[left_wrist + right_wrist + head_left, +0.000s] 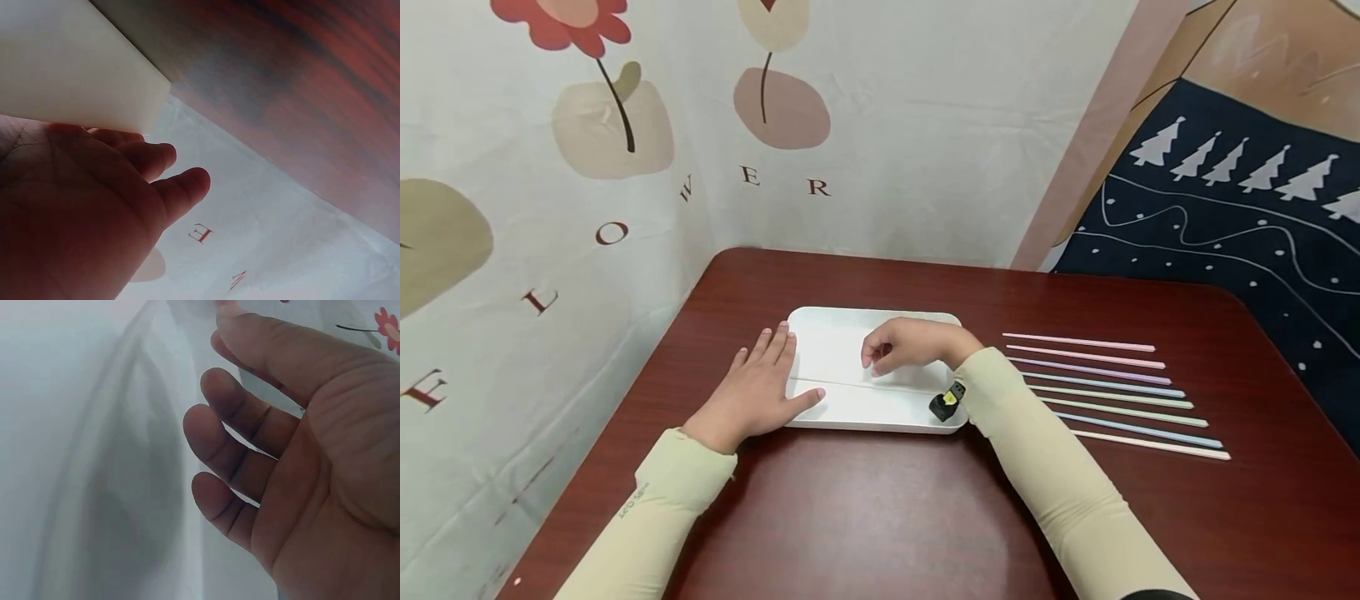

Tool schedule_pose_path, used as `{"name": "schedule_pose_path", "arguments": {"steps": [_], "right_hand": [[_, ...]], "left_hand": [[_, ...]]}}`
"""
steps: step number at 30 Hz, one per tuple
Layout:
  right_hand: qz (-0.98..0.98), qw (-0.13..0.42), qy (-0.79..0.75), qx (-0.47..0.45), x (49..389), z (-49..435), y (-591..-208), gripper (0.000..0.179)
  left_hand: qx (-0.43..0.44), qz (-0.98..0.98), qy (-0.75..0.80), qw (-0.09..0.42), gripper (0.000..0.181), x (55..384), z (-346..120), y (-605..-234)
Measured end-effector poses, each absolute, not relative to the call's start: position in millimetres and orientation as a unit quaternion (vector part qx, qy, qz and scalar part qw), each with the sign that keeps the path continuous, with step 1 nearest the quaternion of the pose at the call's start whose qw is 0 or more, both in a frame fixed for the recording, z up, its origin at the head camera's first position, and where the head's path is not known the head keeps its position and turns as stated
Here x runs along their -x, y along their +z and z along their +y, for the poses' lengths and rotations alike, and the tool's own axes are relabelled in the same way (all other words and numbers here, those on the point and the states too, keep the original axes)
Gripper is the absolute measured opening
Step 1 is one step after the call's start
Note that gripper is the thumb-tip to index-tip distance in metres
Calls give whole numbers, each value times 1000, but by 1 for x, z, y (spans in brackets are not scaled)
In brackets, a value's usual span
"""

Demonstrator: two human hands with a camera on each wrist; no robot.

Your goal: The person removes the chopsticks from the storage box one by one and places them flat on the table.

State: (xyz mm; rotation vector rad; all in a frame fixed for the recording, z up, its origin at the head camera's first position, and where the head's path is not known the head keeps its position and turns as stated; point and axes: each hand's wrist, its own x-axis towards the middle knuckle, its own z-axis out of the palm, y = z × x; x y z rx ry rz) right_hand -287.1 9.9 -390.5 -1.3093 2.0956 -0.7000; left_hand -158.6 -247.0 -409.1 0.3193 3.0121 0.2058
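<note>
A white tray (pixel 850 337) with a low ridge across it lies on the table. My left hand (pixel 758 387) rests along its left rim, fingers straight and thumb reaching over the edge. In the left wrist view the fingers (pixel 187 187) of that hand lie against the pale wall of the tray (pixel 81 69). My right hand (pixel 910 343) hovers above the tray's middle, its fingers loosely bent. Nothing shows between the bent fingers (pixel 215 434) in the right wrist view. Closest below them is the tray's ridge (pixel 81 506).
Several pastel chopsticks (pixel 1105 365) lie side by side on the dark red table (pixel 850 517), right of the tray. A small black device (pixel 946 403) with a yellow mark sits at the right cuff. A printed cloth (pixel 925 167) hangs behind the table.
</note>
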Motion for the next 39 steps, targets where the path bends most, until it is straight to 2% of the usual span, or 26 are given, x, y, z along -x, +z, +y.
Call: {"name": "schedule_pose_path", "arguments": {"steps": [6, 20, 28, 33, 39], "right_hand": [[779, 301, -251, 490, 281, -1, -396, 14], [814, 233, -192, 496, 273, -14, -405, 14], [832, 220, -198, 469, 274, -14, -408, 16], [831, 211, -207, 471, 276, -15, -412, 12], [834, 196, -200, 476, 276, -16, -413, 16]], "left_hand": [[-109, 990, 71, 52, 105, 158, -245, -408], [-107, 991, 69, 50, 102, 157, -246, -406], [-107, 991, 70, 51, 101, 157, -245, -407], [-106, 991, 69, 51, 101, 158, -245, -408], [-107, 991, 70, 50, 101, 158, -246, -409]]}}
